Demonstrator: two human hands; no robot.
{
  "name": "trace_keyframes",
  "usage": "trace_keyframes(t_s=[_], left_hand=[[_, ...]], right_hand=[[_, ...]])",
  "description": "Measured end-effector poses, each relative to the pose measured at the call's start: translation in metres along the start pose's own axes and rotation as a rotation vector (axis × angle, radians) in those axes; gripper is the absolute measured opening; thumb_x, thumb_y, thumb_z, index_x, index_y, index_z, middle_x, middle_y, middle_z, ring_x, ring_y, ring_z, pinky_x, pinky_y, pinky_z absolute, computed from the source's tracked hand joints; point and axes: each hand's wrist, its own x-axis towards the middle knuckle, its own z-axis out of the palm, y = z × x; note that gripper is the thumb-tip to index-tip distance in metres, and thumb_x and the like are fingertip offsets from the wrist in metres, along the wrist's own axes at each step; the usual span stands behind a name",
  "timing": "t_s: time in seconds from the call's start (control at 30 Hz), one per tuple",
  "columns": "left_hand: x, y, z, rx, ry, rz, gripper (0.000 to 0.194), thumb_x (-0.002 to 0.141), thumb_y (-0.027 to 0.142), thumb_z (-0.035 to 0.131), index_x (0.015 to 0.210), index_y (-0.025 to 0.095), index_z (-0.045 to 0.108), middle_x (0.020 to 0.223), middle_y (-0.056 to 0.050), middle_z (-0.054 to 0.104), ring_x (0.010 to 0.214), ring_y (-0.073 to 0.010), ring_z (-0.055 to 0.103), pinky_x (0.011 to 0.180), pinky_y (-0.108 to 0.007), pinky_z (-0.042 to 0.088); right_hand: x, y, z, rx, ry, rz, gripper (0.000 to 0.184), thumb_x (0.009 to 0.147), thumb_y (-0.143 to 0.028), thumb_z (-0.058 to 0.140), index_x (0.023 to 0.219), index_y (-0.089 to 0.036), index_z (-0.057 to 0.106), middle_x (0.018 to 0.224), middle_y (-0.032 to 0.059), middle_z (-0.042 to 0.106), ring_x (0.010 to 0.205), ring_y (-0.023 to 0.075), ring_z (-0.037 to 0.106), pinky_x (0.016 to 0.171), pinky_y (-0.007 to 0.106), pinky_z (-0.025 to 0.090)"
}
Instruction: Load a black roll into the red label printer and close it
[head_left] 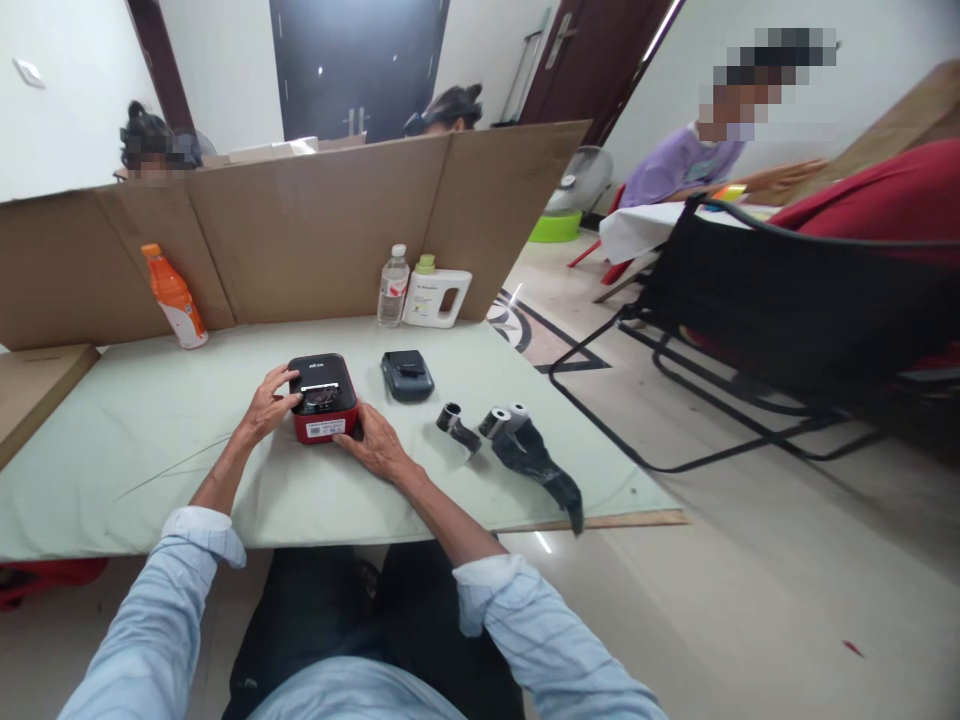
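A small thermal printer [323, 372] with a black top and red base lies on the cloth-covered table in front of me, a white label on its near side. My left hand [268, 403] grips its left edge, fingers and thumb reaching onto the top. On the right side and near corner, my right hand [377, 441] holds the red base, thumb near the label. Right of it sits a dark blue-grey device [407, 376] with a black piece on top. Farther right are a paper roll [448, 416] with a loose strip and two more rolls [495, 423] beside crumpled black wrapping [538, 463].
A cardboard partition [322, 230] stands along the table's far side. Before it are an orange bottle [174, 298], a clear water bottle [393, 288] and a white jug [441, 297]. A cardboard box [37, 385] lies left. A black folding chair [757, 310] and other people are nearby.
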Motion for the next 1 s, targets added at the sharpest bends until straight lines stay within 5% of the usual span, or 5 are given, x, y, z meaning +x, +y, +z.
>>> trace_keyframes(t_s=[0.23,0.4,0.57,0.77,1.0], left_hand=[[0.007,0.010,0.002,0.147,-0.057,0.070,0.047,0.074,0.031,0.083,0.122,0.028,0.080,0.163,-0.011,0.049,0.148,-0.0379,0.048,0.115,-0.057,0.048],[0.028,0.013,0.013,0.198,-0.053,0.139,0.016,0.079,0.033,0.080,0.088,0.021,0.082,0.146,-0.013,0.064,0.141,-0.0343,0.056,0.122,-0.054,0.042],[0.035,0.016,0.019,0.177,-0.064,0.146,0.021,0.084,0.033,0.074,0.069,0.019,0.072,0.135,-0.012,0.072,0.129,-0.0296,0.064,0.119,-0.050,0.044],[0.027,0.014,0.011,0.139,-0.088,0.098,0.015,0.084,0.032,0.075,0.089,0.018,0.079,0.150,-0.015,0.062,0.141,-0.0341,0.056,0.115,-0.053,0.049],[0.005,0.002,-0.005,0.088,-0.110,0.065,0.046,0.081,0.042,0.080,0.125,0.025,0.077,0.167,-0.013,0.042,0.147,-0.0376,0.051,0.097,-0.046,0.063]], right_hand=[[-0.001,-0.001,-0.001,-0.006,0.000,0.000,0.071,0.093,-0.052,0.072,0.153,-0.022,0.048,0.134,0.0139,0.067,0.121,0.0331,0.063,0.104,0.050,0.051],[-0.001,-0.004,-0.002,-0.007,-0.001,0.017,0.067,0.092,-0.046,0.074,0.149,-0.021,0.051,0.130,0.0138,0.068,0.117,0.0318,0.064,0.102,0.048,0.052],[-0.001,-0.005,-0.003,-0.005,-0.001,0.020,0.065,0.091,-0.044,0.074,0.147,-0.020,0.052,0.131,0.0138,0.068,0.117,0.0317,0.064,0.102,0.048,0.052],[-0.001,-0.008,-0.004,-0.008,0.005,0.012,0.064,0.092,-0.044,0.074,0.147,-0.021,0.052,0.129,0.0135,0.068,0.114,0.0313,0.064,0.101,0.047,0.053],[-0.001,-0.003,-0.003,-0.011,-0.001,-0.012,0.066,0.093,-0.050,0.073,0.148,-0.020,0.052,0.127,0.0136,0.068,0.112,0.0318,0.065,0.097,0.046,0.053]])
